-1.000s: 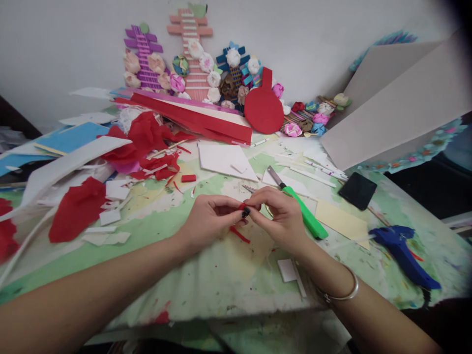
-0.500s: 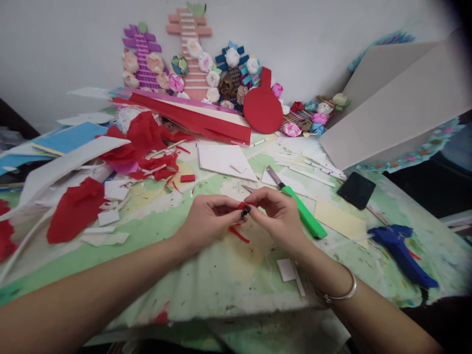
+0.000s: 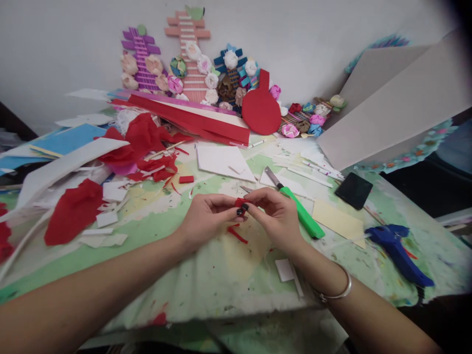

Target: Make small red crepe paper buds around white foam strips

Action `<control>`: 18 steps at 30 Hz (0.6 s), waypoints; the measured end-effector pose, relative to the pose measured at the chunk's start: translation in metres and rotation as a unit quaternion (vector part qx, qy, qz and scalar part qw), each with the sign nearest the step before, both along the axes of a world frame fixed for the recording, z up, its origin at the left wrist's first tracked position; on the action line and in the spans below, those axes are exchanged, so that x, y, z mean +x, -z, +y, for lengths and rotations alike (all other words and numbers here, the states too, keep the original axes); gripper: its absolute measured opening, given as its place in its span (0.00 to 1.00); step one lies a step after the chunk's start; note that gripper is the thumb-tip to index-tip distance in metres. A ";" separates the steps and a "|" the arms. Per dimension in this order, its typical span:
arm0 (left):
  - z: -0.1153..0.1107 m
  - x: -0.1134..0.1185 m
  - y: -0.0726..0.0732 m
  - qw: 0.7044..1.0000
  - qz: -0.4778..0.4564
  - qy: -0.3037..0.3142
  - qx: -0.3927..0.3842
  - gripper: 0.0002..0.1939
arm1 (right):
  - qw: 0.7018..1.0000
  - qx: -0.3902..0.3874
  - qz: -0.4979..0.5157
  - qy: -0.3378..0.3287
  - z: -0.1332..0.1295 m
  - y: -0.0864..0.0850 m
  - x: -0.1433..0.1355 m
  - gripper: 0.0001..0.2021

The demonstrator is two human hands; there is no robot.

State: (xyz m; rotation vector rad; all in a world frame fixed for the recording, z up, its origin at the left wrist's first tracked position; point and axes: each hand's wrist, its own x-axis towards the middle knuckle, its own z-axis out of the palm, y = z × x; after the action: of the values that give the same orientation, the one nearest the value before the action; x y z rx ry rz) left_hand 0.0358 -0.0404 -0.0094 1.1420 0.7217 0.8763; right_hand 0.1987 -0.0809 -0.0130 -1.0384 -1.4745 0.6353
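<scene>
Between the fingertips of both hands is a small red piece [image 3: 240, 202], which looks like crepe paper; much of it is hidden by the fingers. My left hand [image 3: 208, 216] pinches it from the left, thumb against forefinger. From the right, my right hand [image 3: 276, 212] pinches the same piece, and the two thumbs nearly touch. Just below the fingers, a thin red strip [image 3: 238, 234] lies on the table. A green utility knife [image 3: 301, 214] with its blade out rests beside my right hand. Beyond my left hand lies a small red block [image 3: 186, 179].
Red crepe paper [image 3: 75, 211] and white board scraps spread over the left side. A white board [image 3: 223, 161] lies ahead. At the right are a blue glue gun [image 3: 400, 255], a black phone-like slab [image 3: 354, 191] and a yellow card [image 3: 339, 222]. Flower-covered crafts and a red guitar-shaped cutout [image 3: 261, 110] lean on the wall.
The fingers have shifted slightly on the red piece, and more of it shows above the thumbs. Both hands stay in almost the same place.
</scene>
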 end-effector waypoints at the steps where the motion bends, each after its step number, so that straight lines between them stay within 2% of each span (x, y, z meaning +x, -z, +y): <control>1: 0.000 0.000 0.000 1.000 -0.003 0.004 -0.003 0.07 | 1.000 -0.005 0.002 -0.001 0.000 -0.001 0.000 0.03; 8: 0.000 -0.001 -0.001 1.000 0.016 0.007 -0.002 0.07 | 0.999 -0.037 0.031 -0.008 -0.002 -0.005 0.001 0.01; 18: 0.000 0.001 -0.004 1.000 0.005 0.003 -0.006 0.06 | 0.998 0.030 -0.051 0.021 0.000 0.003 0.001 0.07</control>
State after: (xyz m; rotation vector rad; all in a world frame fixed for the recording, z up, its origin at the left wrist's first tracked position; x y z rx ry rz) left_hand 0.0373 -0.0407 -0.0057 1.1378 0.7308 0.8613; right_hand 0.2001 -0.0812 -0.0165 -1.0662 -1.5463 0.5111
